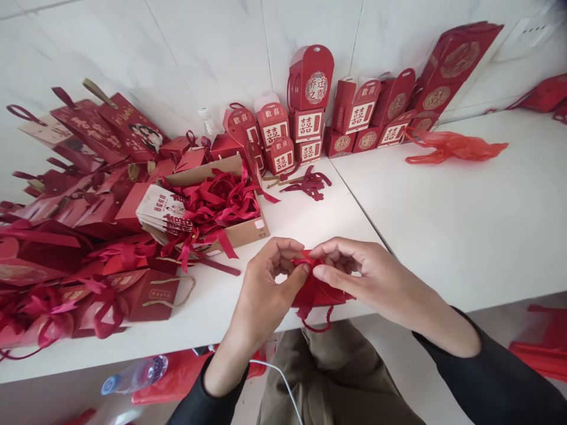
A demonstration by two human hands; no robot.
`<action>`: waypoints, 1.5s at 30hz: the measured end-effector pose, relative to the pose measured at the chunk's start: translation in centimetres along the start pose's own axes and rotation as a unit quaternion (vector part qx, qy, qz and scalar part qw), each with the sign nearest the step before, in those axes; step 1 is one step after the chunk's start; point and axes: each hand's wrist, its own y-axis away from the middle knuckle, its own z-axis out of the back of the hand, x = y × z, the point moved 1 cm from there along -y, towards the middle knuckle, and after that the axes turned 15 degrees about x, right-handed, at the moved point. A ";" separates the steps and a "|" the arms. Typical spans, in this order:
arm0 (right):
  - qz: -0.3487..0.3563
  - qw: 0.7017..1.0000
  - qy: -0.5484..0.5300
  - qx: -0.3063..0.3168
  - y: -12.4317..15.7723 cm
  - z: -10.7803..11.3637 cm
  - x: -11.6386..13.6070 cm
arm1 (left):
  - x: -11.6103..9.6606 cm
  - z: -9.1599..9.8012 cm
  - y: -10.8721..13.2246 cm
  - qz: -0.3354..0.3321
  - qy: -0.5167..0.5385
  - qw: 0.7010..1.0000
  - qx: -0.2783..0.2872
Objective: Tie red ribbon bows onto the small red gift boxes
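Note:
Close to the table's front edge lies a small red gift box (pixel 333 298), partly covered by my hands. A red ribbon (pixel 318 288) runs over its top, and a twisted red cord handle (pixel 317 328) hangs from the near side. My left hand (pixel 264 283) pinches the ribbon between thumb and fingers. From the other side my right hand (pixel 370 270) also grips the ribbon, thumb against the fingers. The fingertips of both hands almost meet over the box, so the exact shape of the ribbon between them is hidden.
Left of my hands stands a cardboard box (pixel 243 234) of loose red ribbons. Ribboned gift boxes (pixel 128 289) crowd the table's left end. Stacked red boxes (pixel 310 127) line the wall. Several dark red cords (pixel 310 184) and a red plastic bag (pixel 456 147) lie on the white table (pixel 447 230).

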 end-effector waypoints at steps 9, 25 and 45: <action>0.033 0.996 0.069 -0.045 0.1 -0.9 0.8 | 0.0 0.3 0.9 -0.005 -0.052 0.999 -0.001; 0.055 0.971 0.208 -0.101 0.9 -0.8 1.7 | 0.4 -0.9 1.1 0.008 -0.058 0.998 -0.012; 0.100 0.962 0.245 -0.064 0.6 -0.9 2.2 | 0.3 -1.6 0.4 0.035 0.003 0.999 0.015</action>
